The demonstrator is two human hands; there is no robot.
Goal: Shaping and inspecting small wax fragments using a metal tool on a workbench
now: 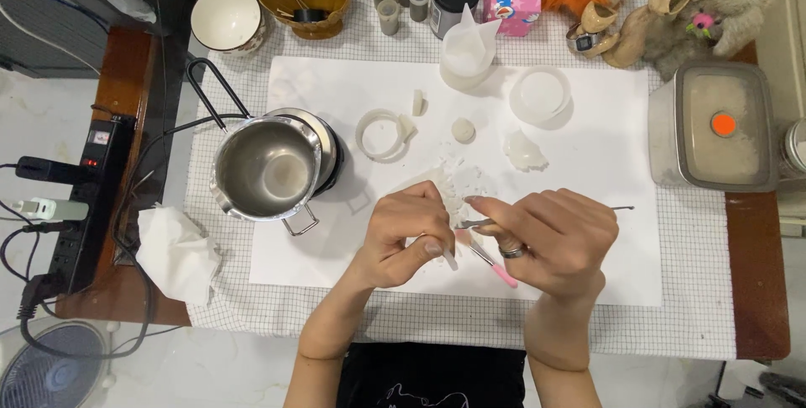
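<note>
Left hand [405,236]: a white wax piece [438,191] is pinched between thumb and fingers, the grip closed on it.
Right hand [550,240]: a thin metal tool [477,223] is clamped in the fingers, its tip touching the wax just beside the left grip; a pink-tipped stick [495,267] is tucked under the same hand.
Wax crumbs [457,175]: scattered just beyond both grips on the white paper sheet [604,173].
Steel pot [267,169]: seen well to the left of the left grip, upright on a small burner.
Ring mould [382,134]: lying beyond the left grip, near the pot.
Round wax disc [540,96]: set farther beyond the right grip.
Crumpled tissue [175,253]: left at the counter [756,290] edge, far left of the grips.
</note>
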